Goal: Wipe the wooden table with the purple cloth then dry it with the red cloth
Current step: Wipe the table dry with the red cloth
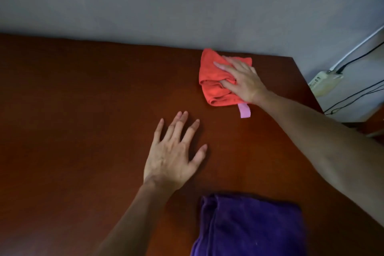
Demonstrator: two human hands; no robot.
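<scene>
Wooden table (83,110): red cloth (214,81) shows pink tag (244,110).

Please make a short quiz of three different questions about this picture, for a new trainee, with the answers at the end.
1. True or false: the right hand rests on the red cloth.
2. Where does the purple cloth lie? A) against the wall B) at the near edge of the wooden table C) under the left hand
3. Fill in: the left hand lies flat on the ____ with fingers spread.

Key: 1 true. 2 B. 3 table.
</scene>
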